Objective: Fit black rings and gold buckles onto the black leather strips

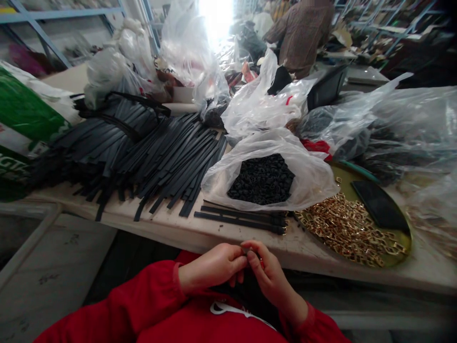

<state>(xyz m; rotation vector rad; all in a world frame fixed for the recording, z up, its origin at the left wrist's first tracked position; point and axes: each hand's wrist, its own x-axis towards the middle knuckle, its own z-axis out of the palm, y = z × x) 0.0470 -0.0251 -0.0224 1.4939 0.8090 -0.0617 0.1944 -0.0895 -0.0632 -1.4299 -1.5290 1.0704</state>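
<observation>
My left hand (219,263) and my right hand (268,272) meet in front of the table's edge, over my lap. Both are closed, with thumbs and fingertips pinched together around something small and dark that the fingers mostly hide. Just beyond them on the table lie a few black straps (239,221) with gold metal at their right ends. Behind these straps, an open plastic bag (310,183) holds a heap of small black loops (262,180). To the right is a round yellowish tray (405,233) of gold buckles (352,228).
Many loose black strips (171,162) are piled on the left, some overhanging the table's front edge (139,228). A flat black piece (380,204) lies on the tray. Clear plastic bags (264,105) crowd the back and right. A person (303,38) stands beyond the table.
</observation>
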